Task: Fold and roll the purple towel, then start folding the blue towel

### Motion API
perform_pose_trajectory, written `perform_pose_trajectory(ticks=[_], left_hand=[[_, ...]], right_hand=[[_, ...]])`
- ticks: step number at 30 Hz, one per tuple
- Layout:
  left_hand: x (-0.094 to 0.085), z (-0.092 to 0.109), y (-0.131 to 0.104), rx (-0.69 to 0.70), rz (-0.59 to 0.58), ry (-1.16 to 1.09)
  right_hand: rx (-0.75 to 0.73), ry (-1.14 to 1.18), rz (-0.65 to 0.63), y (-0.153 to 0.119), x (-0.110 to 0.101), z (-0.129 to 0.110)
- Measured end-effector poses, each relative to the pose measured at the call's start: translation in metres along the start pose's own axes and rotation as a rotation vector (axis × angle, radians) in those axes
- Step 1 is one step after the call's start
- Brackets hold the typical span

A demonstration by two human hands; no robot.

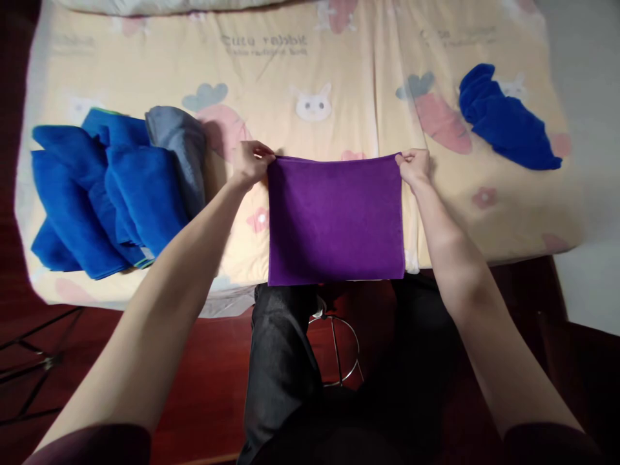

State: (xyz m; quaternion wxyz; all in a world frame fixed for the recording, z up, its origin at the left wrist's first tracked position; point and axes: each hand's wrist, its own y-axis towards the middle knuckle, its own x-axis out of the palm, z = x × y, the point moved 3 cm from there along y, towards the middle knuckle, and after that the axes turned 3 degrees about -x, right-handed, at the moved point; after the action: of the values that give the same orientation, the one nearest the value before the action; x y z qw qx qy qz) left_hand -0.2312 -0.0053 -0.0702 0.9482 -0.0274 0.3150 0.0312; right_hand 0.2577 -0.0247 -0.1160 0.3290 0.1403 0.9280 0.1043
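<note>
A purple towel (336, 219) is spread between my two hands as a smooth rectangle, its lower edge at the front edge of the bed. My left hand (252, 161) pinches its far left corner between thumb and fingers. At the far right corner, my right hand (414, 166) grips the cloth the same way. Left of my left hand lies a heap of blue towels (140, 187), with a grey towel (180, 145) on its right side. Beyond my right hand a crumpled dark blue towel (506, 119) rests by itself.
Everything lies on a bed with a cream printed sheet (271, 97). White bedding (159, 6) lines the far edge. My legs (281, 349) are below the near edge, over a red floor (208, 387). A thin metal frame (46, 363) stands at the lower left.
</note>
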Motion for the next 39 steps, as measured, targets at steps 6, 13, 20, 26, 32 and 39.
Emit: perform_pose_trajectory(ticks=[6, 13, 20, 26, 32, 39], left_hand=[[0.011, 0.021, -0.028, 0.104, 0.068, 0.026], [0.044, 0.042, -0.11, 0.428, -0.245, 0.235], [0.036, 0.029, -0.079, 0.265, -0.131, 0.18], [0.025, 0.025, -0.124, 0.218, -0.158, 0.15], [-0.016, 0.018, -0.253, 0.094, 0.039, 0.119], [-0.027, -0.014, -0.388, -0.233, 0.132, 0.097]], right_hand=[[-0.018, -0.158, 0.05, -0.028, -0.004, -0.057], [-0.408, -0.304, -0.554, -0.118, 0.027, -0.156], [-0.188, -0.308, -0.391, -0.077, 0.009, -0.099], [-0.238, -0.394, -0.471, -0.134, -0.009, -0.116], [0.035, -0.282, 0.004, -0.233, -0.092, -0.113], [0.482, -0.092, 0.043, -0.347, -0.118, -0.109]])
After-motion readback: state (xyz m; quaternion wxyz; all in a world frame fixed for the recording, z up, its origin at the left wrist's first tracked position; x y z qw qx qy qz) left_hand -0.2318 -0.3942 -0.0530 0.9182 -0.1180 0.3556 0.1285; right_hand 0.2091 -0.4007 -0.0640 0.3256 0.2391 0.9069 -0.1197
